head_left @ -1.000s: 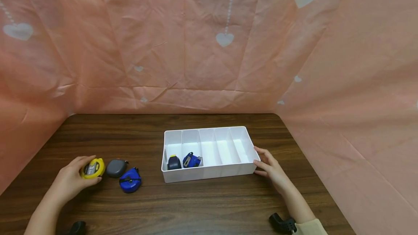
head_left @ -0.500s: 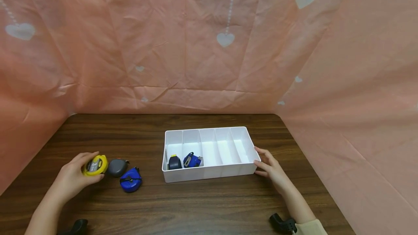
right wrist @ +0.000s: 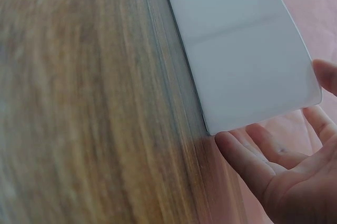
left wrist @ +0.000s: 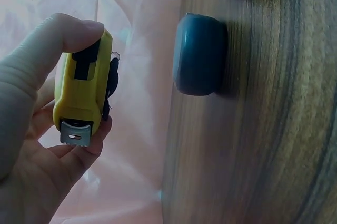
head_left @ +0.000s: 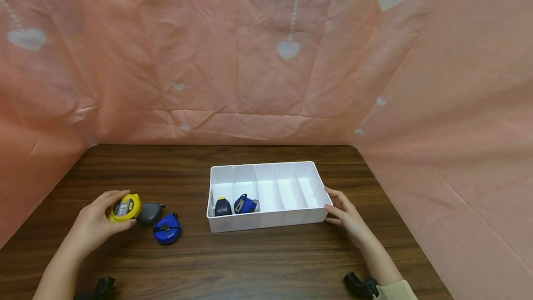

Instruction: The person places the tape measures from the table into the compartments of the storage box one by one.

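1. Left hand (head_left: 93, 226): fingers and thumb curled round the yellow tape measure (head_left: 124, 207), pinching its case from both sides; in the left wrist view the yellow tape measure (left wrist: 82, 93) shows lifted clear of the table, metal hook end facing the palm.
2. Right hand (head_left: 347, 216): fingers straight and relaxed, touching the right end wall of the white divider tray (head_left: 266, 223); holding nothing, only steadying.
3. Just beside the yellow one: a grey tape measure (head_left: 150, 213) lying on the wooden table (head_left: 258, 263), and next to it a blue tape measure (head_left: 166, 229).
4. Inside the tray: a dark blue tape measure (head_left: 222, 207) in the leftmost compartment, another blue one (head_left: 244, 204) in the second; the three compartments to the right hold nothing.
5. Possible trouble, as a judgement: grip sits on the smooth rounded sides, so the case can slip and drop on the table or knock the grey one.
6. Also possible: the tray is light and held only by flat fingers, so a bump against its near wall can push it askew.
7. Further: narrow compartments, so a tilted case can catch on a divider.
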`<state>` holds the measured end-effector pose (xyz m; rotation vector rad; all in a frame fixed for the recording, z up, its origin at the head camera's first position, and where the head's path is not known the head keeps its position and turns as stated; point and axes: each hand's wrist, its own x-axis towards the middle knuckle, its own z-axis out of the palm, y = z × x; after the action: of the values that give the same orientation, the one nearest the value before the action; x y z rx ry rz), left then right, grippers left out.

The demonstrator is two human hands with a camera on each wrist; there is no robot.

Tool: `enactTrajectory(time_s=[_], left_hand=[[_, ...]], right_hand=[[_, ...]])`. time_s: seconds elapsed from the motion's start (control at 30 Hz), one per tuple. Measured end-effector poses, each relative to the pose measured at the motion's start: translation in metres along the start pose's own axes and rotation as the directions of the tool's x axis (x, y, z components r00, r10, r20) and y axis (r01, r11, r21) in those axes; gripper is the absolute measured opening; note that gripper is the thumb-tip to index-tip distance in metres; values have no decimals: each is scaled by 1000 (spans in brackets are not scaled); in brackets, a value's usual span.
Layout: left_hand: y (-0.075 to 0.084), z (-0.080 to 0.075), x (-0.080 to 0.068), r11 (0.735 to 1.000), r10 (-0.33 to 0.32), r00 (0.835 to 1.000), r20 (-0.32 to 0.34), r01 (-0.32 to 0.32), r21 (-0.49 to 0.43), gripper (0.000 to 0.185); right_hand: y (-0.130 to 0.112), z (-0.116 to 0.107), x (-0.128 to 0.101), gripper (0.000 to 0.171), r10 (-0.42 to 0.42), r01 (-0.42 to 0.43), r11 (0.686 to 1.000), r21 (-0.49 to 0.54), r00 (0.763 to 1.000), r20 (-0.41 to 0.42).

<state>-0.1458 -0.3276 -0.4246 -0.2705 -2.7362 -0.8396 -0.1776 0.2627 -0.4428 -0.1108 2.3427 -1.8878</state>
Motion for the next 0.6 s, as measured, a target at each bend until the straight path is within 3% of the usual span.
enactTrajectory(time_s=[0.33, 0.6], left_hand=[[3, 1, 2, 1000, 16, 999, -31, -16, -13, 74], [15, 0, 7, 998, 42, 998, -38, -43, -37, 73]], right_hand=[[1, 0, -1, 55, -6, 6, 1000, -4, 1000, 1], [1, 0, 1, 54, 12, -12, 1000, 1, 1000, -7]])
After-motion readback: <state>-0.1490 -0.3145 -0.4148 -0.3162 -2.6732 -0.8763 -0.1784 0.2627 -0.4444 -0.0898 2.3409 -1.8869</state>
